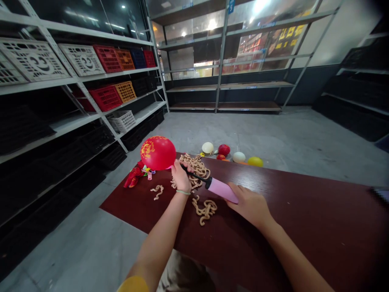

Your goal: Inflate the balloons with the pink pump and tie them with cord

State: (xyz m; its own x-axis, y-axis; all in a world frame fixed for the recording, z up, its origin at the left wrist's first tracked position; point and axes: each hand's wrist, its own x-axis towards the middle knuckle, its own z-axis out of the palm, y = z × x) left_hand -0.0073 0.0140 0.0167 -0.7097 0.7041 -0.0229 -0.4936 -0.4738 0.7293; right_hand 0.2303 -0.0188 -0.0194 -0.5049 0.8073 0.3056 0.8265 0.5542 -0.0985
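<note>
A red balloon (158, 153) with yellow print is swollen with air, its neck at the fingers of my left hand (181, 175). Those fingers are closed round the balloon's neck and the black nozzle end of a hand pump. The pink barrel of the balloon pump (221, 190) slants down to my right hand (249, 205), which is wrapped round its near end. Beneath and behind my left hand lies a heap of tan, curled rope-like pieces (194, 166). A smaller tangle (206, 210) of them lies nearer, and a short piece (157, 191) sits to the left.
Limp balloons (133, 176), mostly red, lie at the left end of the dark red table (288, 219). Beyond its far edge are several round balloons, among them a yellow one (255, 162) and a red one (224, 150). Shelves with plastic crates (106, 97) stand left; a metal rack (223, 87) stands behind.
</note>
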